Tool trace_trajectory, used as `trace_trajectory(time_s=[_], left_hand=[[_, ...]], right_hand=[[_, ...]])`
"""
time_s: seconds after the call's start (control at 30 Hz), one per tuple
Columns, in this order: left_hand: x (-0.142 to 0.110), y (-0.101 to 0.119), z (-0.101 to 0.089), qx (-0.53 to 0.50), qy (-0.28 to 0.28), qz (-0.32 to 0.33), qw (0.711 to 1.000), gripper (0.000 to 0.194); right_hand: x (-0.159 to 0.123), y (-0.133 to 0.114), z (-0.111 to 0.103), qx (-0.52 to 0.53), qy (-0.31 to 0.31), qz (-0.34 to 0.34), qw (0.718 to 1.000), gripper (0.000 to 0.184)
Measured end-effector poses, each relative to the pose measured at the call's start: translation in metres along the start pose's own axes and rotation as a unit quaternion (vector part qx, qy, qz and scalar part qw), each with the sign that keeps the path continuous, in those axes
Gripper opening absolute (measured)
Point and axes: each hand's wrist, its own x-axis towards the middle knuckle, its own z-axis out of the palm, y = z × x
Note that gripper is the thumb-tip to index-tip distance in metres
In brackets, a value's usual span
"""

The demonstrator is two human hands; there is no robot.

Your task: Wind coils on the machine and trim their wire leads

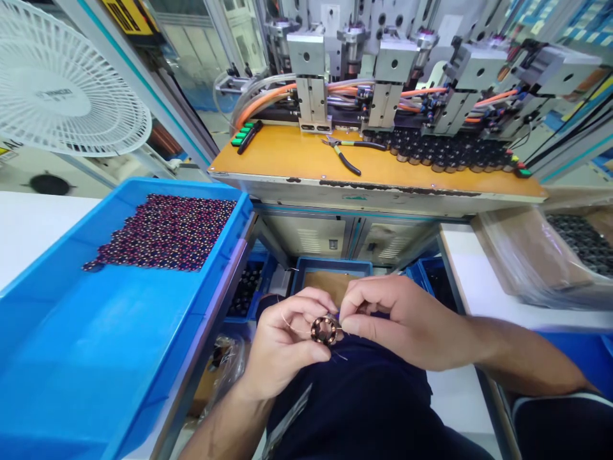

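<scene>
Between the fingers and thumb of my left hand is a small ring-shaped motor stator, dark with copper windings around its opening. Thin loose copper wires stick out from it, one curving over my left fingers and others below. My right hand is closed in a pinch at the stator's right side, thumb against forefinger, on what looks like a fine wire end. Both hands are above my lap, close together. The far side of the stator is hidden by my fingers.
At left a blue tray holds many wound stators. Ahead, an orange machine bench bears cutting pliers, green-capped markers and rows of dark parts. A white fan stands left; a plastic-lined box sits right.
</scene>
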Motion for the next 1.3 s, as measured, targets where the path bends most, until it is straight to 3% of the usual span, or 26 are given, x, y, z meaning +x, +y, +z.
trace_trajectory(time_s=[0.27,0.43,0.6,0.67,0.73,0.83,0.97,1.1,1.3], left_hand=[[0.003,0.001,0.001,0.035,-0.009,0.013,0.999,0.039],[0.003,0.002,0.001,0.039,-0.020,0.019,0.999,0.036],[0.001,0.002,-0.003,0.001,-0.035,-0.002,0.999,0.034],[0.001,0.002,-0.004,-0.026,-0.048,-0.020,0.998,0.034],[0.000,0.001,-0.004,-0.046,-0.059,-0.038,0.996,0.034],[0.001,0.001,-0.003,-0.067,-0.071,-0.068,0.993,0.035],[0.001,0.000,-0.001,-0.100,-0.077,-0.106,0.986,0.036],[0.001,-0.001,-0.002,-0.105,-0.072,-0.113,0.985,0.037],[0.004,0.000,-0.003,-0.046,-0.070,-0.050,0.995,0.033]], right_hand=[[-0.003,0.002,0.002,0.042,-0.004,0.015,0.999,0.016],[-0.004,0.004,0.003,0.012,-0.011,-0.011,1.000,0.016],[-0.009,0.007,-0.007,-0.115,-0.059,-0.123,0.984,0.008],[-0.009,0.010,-0.012,-0.216,-0.002,-0.203,0.955,0.005],[-0.006,0.013,-0.014,-0.292,0.045,-0.296,0.908,0.012],[0.001,0.017,-0.014,-0.306,0.027,-0.379,0.873,0.016],[0.009,0.020,-0.010,-0.280,0.024,-0.401,0.872,0.005],[0.013,0.022,-0.009,-0.270,0.040,-0.426,0.862,0.008],[0.011,0.028,0.000,-0.226,0.109,-0.431,0.867,0.006]])
